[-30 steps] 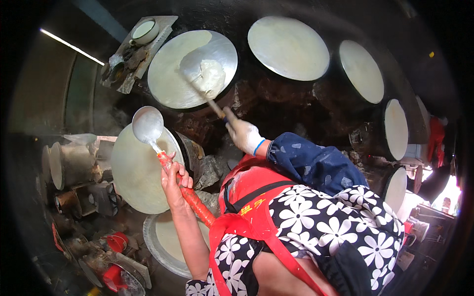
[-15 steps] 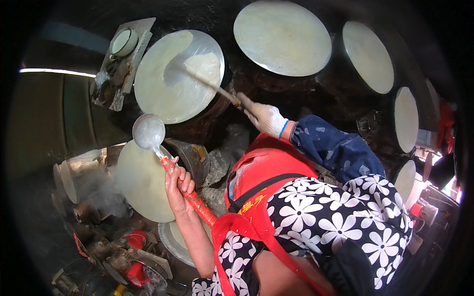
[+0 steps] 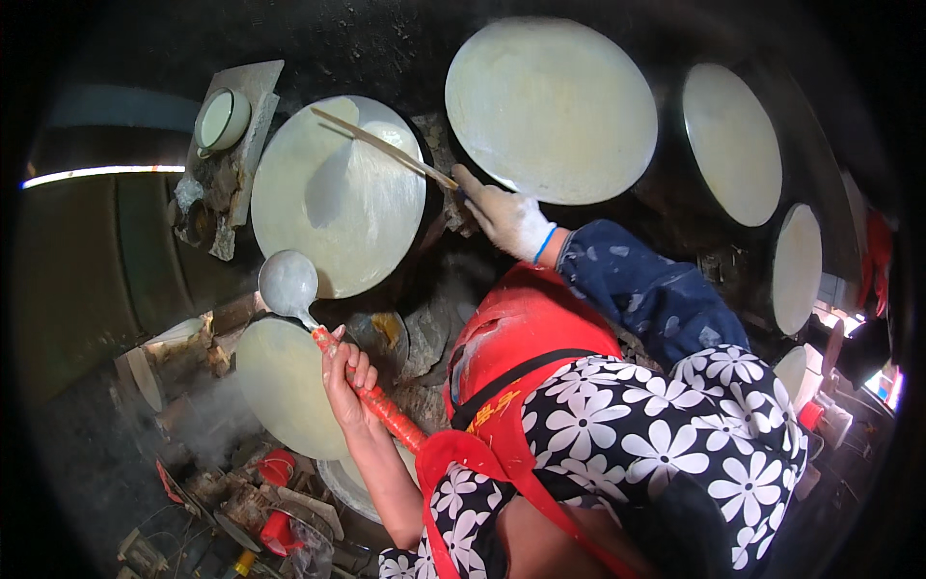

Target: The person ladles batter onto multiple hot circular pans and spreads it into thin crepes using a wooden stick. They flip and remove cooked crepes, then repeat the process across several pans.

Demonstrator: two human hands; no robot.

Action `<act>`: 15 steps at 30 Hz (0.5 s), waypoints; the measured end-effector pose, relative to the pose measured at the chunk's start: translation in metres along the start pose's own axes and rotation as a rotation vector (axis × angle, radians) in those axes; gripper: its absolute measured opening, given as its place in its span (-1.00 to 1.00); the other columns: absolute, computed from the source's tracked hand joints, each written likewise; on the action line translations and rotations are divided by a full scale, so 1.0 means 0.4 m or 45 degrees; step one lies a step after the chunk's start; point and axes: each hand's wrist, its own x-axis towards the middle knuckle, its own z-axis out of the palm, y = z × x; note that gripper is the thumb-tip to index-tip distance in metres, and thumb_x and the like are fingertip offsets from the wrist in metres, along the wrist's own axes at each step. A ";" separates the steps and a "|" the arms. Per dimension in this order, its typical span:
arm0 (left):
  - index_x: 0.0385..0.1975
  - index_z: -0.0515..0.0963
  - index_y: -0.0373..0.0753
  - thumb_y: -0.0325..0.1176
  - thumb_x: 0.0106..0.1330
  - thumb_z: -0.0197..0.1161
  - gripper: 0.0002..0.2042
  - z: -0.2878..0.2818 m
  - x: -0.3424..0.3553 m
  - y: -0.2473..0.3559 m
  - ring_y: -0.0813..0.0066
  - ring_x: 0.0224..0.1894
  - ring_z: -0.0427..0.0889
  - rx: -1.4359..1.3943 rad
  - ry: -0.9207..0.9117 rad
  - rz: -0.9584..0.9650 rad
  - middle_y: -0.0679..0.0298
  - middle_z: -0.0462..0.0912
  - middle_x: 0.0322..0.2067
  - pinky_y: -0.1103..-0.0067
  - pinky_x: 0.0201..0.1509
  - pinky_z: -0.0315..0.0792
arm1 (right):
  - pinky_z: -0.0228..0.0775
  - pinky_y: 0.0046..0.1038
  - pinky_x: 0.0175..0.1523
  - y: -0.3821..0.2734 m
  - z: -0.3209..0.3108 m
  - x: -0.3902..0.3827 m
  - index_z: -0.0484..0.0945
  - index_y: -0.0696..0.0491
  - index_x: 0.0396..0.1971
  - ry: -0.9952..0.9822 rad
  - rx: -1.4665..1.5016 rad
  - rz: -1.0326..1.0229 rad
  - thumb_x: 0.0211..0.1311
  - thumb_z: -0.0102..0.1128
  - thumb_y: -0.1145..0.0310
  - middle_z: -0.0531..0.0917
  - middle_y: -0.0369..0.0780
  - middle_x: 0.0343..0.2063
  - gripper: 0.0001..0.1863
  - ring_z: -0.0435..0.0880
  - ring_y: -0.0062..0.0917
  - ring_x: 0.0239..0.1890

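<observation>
My left hand (image 3: pixel 347 376), bare, grips the red-wrapped handle of a metal ladle (image 3: pixel 287 282); the bowl is at the lower-left edge of a round griddle (image 3: pixel 299 193). My right hand (image 3: pixel 502 212), in a white glove, is closed on a long thin wooden spreader (image 3: pixel 386 147), which reaches across that griddle. Pale batter (image 3: pixel 381 222) coats much of the griddle, with a grey patch left of centre under the stick. Another coated griddle (image 3: pixel 550 106) is just above my right hand.
More coated griddles (image 3: pixel 730 145) curve down the right side; another (image 3: pixel 285 386) lies below the ladle amid steam. A board (image 3: pixel 241 106) at upper left carries an enamel mug (image 3: pixel 220 123). A rimmed pan (image 3: pixel 342 492), red containers (image 3: pixel 278 468) and clutter are at lower left.
The batter lump has been spread wider over the griddle. The spreader has swung, its far end now higher near the upper rim. The view has shifted; my left hand still holds the ladle.
</observation>
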 end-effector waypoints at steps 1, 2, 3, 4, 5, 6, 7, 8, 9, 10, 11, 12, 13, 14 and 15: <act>-0.01 0.30 -0.35 -0.51 0.33 -0.03 -0.75 0.009 0.001 0.003 0.75 -0.71 0.15 0.002 0.031 0.005 0.39 0.26 -0.57 0.80 -0.74 0.10 | 0.37 -0.19 -0.33 -0.010 0.016 0.013 0.14 0.08 0.24 0.066 -0.019 -0.039 0.30 -0.10 0.34 0.52 -0.03 -0.55 -0.48 0.55 -0.13 -0.47; -0.01 0.30 -0.35 -0.51 0.33 -0.02 -0.75 0.014 0.004 0.001 0.75 -0.71 0.15 -0.003 0.020 0.024 0.39 0.25 -0.57 0.79 -0.74 0.10 | 0.37 -0.15 -0.37 -0.029 0.017 0.012 0.13 0.11 0.24 0.094 -0.100 -0.005 0.29 -0.11 0.36 0.52 -0.03 -0.57 -0.48 0.55 -0.11 -0.50; -0.01 0.30 -0.35 -0.50 0.33 -0.02 -0.75 0.017 0.005 -0.001 0.75 -0.71 0.15 -0.006 0.010 0.043 0.39 0.25 -0.57 0.79 -0.74 0.09 | 0.37 -0.12 -0.39 -0.024 0.034 0.007 0.07 0.10 0.27 0.031 -0.185 0.072 0.25 -0.13 0.39 0.53 0.01 -0.57 -0.44 0.56 -0.08 -0.49; -0.01 0.30 -0.34 -0.50 0.33 -0.02 -0.75 0.018 0.003 -0.004 0.75 -0.71 0.15 -0.008 0.004 0.055 0.39 0.24 -0.58 0.79 -0.74 0.09 | 0.38 -0.11 -0.39 -0.019 0.038 0.016 0.05 0.10 0.27 -0.031 -0.185 0.122 0.24 -0.14 0.40 0.54 0.02 -0.56 -0.42 0.57 -0.07 -0.48; -0.01 0.30 -0.34 -0.50 0.33 -0.01 -0.75 0.022 0.005 -0.006 0.75 -0.71 0.15 -0.004 0.011 0.058 0.39 0.24 -0.58 0.79 -0.74 0.09 | 0.38 -0.10 -0.40 -0.018 0.039 0.028 0.03 0.09 0.28 -0.092 -0.186 0.172 0.22 -0.14 0.41 0.55 0.04 -0.55 -0.41 0.58 -0.05 -0.47; -0.01 0.30 -0.34 -0.49 0.32 -0.01 -0.74 0.025 0.006 -0.011 0.75 -0.71 0.15 -0.003 0.017 0.066 0.40 0.23 -0.58 0.79 -0.74 0.09 | 0.40 -0.11 -0.37 -0.024 0.041 0.059 0.03 0.09 0.27 -0.099 -0.214 0.187 0.21 -0.13 0.42 0.56 0.05 -0.51 -0.40 0.59 -0.05 -0.45; -0.01 0.30 -0.34 -0.49 0.32 -0.01 -0.74 0.019 0.002 -0.012 0.75 -0.71 0.15 0.007 0.024 0.061 0.40 0.23 -0.59 0.79 -0.74 0.09 | 0.41 -0.12 -0.35 -0.039 0.051 0.087 0.03 0.08 0.27 -0.108 -0.238 0.217 0.19 -0.13 0.42 0.57 0.06 -0.48 -0.39 0.59 -0.05 -0.42; -0.02 0.30 -0.33 -0.49 0.32 -0.01 -0.75 0.013 -0.003 -0.011 0.75 -0.71 0.16 0.013 0.031 0.052 0.40 0.23 -0.59 0.79 -0.74 0.09 | 0.43 -0.13 -0.29 -0.055 0.049 0.115 0.05 0.08 0.26 -0.132 -0.163 0.224 0.19 -0.12 0.43 0.58 0.07 -0.40 -0.41 0.60 -0.02 -0.35; -0.02 0.30 -0.33 -0.48 0.32 0.00 -0.75 0.015 -0.001 -0.016 0.75 -0.71 0.16 0.008 0.036 0.056 0.40 0.23 -0.59 0.79 -0.74 0.09 | 0.43 -0.13 -0.26 -0.071 0.044 0.161 0.05 0.11 0.25 -0.154 -0.149 0.218 0.20 -0.15 0.45 0.57 0.11 -0.35 -0.43 0.60 -0.01 -0.30; -0.02 0.31 -0.32 -0.48 0.32 0.00 -0.75 0.020 0.001 -0.019 0.75 -0.71 0.16 0.007 0.035 0.059 0.40 0.23 -0.60 0.79 -0.74 0.09 | 0.43 -0.13 -0.22 -0.087 0.037 0.203 0.06 0.14 0.24 -0.170 -0.128 0.216 0.21 -0.17 0.46 0.56 0.14 -0.30 -0.45 0.60 0.01 -0.25; -0.03 0.31 -0.32 -0.48 0.32 0.00 -0.75 0.027 0.002 -0.022 0.75 -0.71 0.16 0.008 0.027 0.058 0.40 0.23 -0.60 0.79 -0.74 0.09 | 0.43 -0.13 -0.20 -0.087 0.045 0.235 0.06 0.17 0.22 -0.126 -0.098 0.199 0.22 -0.18 0.47 0.56 0.16 -0.29 -0.46 0.60 0.01 -0.23; -0.03 0.31 -0.31 -0.48 0.31 0.00 -0.75 0.024 -0.002 -0.020 0.75 -0.71 0.16 0.012 0.024 0.051 0.39 0.24 -0.60 0.79 -0.74 0.10 | 0.43 -0.14 -0.18 -0.095 0.056 0.240 0.08 0.22 0.19 -0.050 -0.099 0.147 0.22 -0.18 0.47 0.56 0.18 -0.29 -0.48 0.59 0.01 -0.22; -0.03 0.32 -0.31 -0.48 0.31 0.01 -0.76 0.020 -0.006 -0.017 0.74 -0.71 0.16 0.018 0.020 0.044 0.39 0.24 -0.60 0.79 -0.74 0.10 | 0.43 -0.14 -0.21 -0.104 0.065 0.237 0.09 0.21 0.19 -0.048 -0.092 0.153 0.21 -0.18 0.47 0.57 0.17 -0.30 -0.48 0.60 0.00 -0.24; -0.03 0.32 -0.31 -0.48 0.30 0.02 -0.75 0.014 -0.009 -0.015 0.74 -0.71 0.17 0.007 -0.003 0.036 0.39 0.25 -0.59 0.79 -0.73 0.10 | 0.44 -0.14 -0.23 -0.117 0.076 0.224 0.09 0.21 0.19 -0.045 -0.085 0.161 0.21 -0.18 0.48 0.57 0.15 -0.32 -0.48 0.61 -0.01 -0.26; -0.03 0.32 -0.31 -0.48 0.30 0.02 -0.75 0.009 -0.005 -0.019 0.74 -0.71 0.17 0.010 0.002 0.022 0.39 0.26 -0.59 0.80 -0.73 0.10 | 0.45 -0.14 -0.25 -0.125 0.092 0.212 0.09 0.21 0.19 -0.046 -0.083 0.163 0.21 -0.18 0.48 0.58 0.14 -0.33 -0.48 0.62 -0.02 -0.28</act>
